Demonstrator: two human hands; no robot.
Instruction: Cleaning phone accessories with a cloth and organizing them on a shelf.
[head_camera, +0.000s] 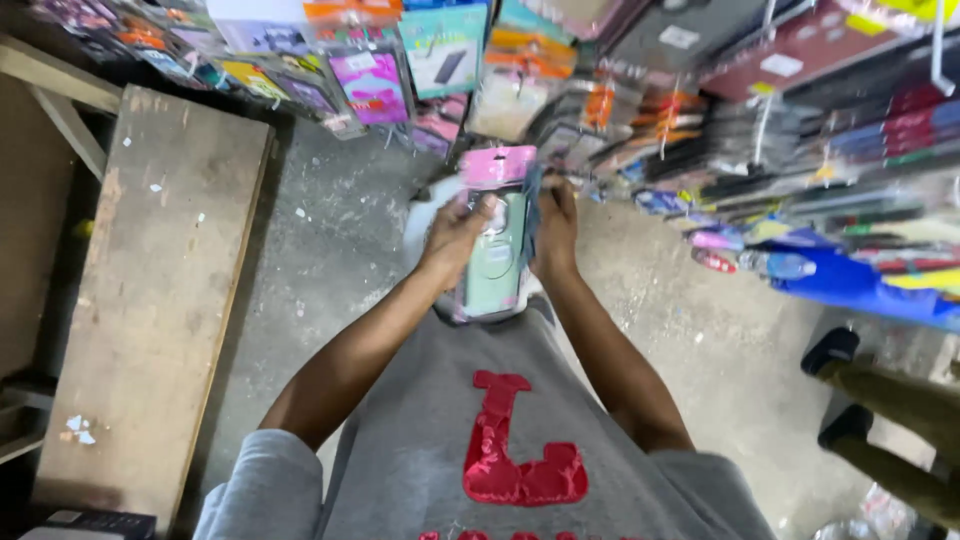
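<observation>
Head view looks down on a packaged phone case, pale green under clear plastic with a pink card top, held upright in front of the person's grey sweatshirt. The left hand is clamped on the package's left edge, thumb pressed flat across its front. The right hand is closed on the right edge, with a crumpled bluish cloth caught between its fingers and the pack. Both forearms reach forward and converge, elbows out, wrists nearly level. By the look of it, the pack is being wiped or handled for inspection; any further rubbing would call for the left hand to hold firm while the right works the cloth. Beyond the hands hang rows of carded goods; right of the right hand lie shelves of stacked packages. Left of the left hand stands a worn wooden surface on the concrete floor.
</observation>
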